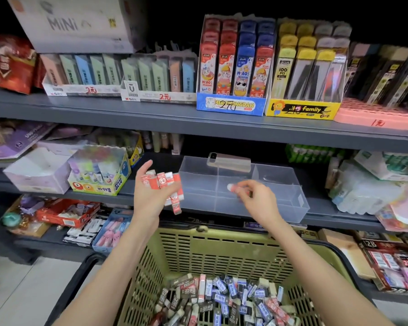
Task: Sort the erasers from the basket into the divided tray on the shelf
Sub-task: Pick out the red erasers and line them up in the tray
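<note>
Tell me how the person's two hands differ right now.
The left hand holds a bunch of red erasers; the right hand pinches one eraser. The left hand is beside the left end of the clear tray; the right hand is in front of its middle. Both are raised above the green basket and hold red-and-white erasers.
</note>
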